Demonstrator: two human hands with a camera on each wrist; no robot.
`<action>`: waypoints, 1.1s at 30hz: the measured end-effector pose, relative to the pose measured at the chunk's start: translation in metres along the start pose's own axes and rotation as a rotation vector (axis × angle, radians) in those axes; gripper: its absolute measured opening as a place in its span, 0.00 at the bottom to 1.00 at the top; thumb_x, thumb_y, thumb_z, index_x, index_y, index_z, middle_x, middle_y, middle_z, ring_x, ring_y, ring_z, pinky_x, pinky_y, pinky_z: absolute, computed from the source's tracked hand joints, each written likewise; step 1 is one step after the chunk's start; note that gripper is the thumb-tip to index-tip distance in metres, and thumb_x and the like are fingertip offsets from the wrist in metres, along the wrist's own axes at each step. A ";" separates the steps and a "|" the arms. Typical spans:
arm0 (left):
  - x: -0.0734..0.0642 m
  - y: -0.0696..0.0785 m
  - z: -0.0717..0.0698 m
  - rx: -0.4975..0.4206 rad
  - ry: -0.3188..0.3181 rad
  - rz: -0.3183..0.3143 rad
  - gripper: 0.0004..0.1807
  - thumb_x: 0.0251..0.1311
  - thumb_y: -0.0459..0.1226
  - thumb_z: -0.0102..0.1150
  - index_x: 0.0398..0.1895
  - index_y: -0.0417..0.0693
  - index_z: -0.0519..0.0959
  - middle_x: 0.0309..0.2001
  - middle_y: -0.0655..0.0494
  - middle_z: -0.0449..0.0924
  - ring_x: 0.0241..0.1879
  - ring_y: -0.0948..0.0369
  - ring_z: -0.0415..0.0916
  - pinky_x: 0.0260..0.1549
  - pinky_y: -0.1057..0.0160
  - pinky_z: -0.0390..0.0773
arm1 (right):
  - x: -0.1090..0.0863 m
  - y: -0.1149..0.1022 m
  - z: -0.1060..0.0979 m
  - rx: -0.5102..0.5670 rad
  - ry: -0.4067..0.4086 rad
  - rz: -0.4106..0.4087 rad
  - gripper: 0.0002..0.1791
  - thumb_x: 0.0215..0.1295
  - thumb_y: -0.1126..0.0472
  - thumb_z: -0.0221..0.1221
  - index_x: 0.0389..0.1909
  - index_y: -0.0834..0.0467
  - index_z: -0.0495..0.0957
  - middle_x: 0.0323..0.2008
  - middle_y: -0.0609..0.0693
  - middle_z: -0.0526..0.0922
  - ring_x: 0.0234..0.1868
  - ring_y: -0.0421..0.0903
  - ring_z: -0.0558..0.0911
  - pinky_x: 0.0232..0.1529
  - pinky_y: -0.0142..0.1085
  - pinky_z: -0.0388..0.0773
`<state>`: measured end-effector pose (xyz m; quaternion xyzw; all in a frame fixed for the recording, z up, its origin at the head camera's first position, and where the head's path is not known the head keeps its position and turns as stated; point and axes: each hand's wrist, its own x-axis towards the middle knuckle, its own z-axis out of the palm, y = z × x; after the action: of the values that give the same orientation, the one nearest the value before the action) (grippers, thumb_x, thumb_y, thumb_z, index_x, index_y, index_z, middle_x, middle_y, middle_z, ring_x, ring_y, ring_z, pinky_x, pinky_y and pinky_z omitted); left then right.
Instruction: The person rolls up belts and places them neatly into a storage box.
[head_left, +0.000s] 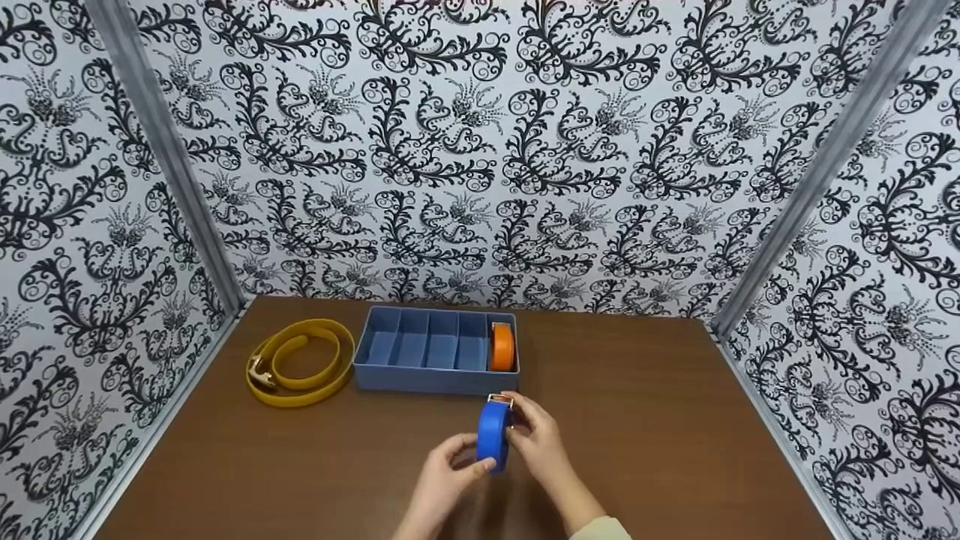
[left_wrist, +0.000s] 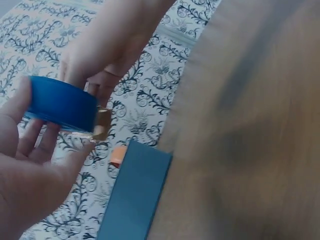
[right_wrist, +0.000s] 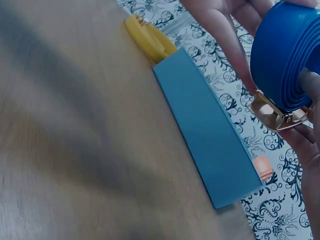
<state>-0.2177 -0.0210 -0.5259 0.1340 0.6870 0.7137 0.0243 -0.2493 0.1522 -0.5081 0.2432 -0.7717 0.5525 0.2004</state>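
A blue belt (head_left: 491, 439), wound into a tight coil, is held up in front of the box by both hands. My left hand (head_left: 441, 480) grips the coil from the left, thumb on its near face and fingers behind. From the other side my right hand (head_left: 546, 450) holds it near the gold buckle (right_wrist: 265, 111). In the right wrist view, one finger reaches into the middle of the coil (right_wrist: 275, 55), whose stacked layers show at the edge. The left wrist view shows the coil's smooth outer band (left_wrist: 62, 105) between both hands.
Behind the hands stands a blue-grey box (head_left: 435, 380) with several compartments. A coiled orange belt (head_left: 502, 349) sits in its rightmost one. Left of the box lies a loosely looped yellow belt (head_left: 292, 400) with a metal buckle. Patterned walls (head_left: 465, 150) enclose the brown table (head_left: 637, 390).
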 end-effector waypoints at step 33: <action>0.014 0.013 -0.011 0.030 0.158 0.005 0.17 0.65 0.31 0.57 0.51 0.24 0.75 0.43 0.43 0.80 0.44 0.54 0.75 0.44 0.63 0.74 | 0.054 0.117 0.003 -0.697 -0.066 0.132 0.14 0.66 0.59 0.61 0.45 0.66 0.81 0.41 0.59 0.78 0.43 0.57 0.80 0.48 0.50 0.76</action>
<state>-0.2319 -0.0293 -0.5111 0.0795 0.6970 0.7118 -0.0340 -0.3625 0.1724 -0.5664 0.1275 -0.9340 0.2594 0.2101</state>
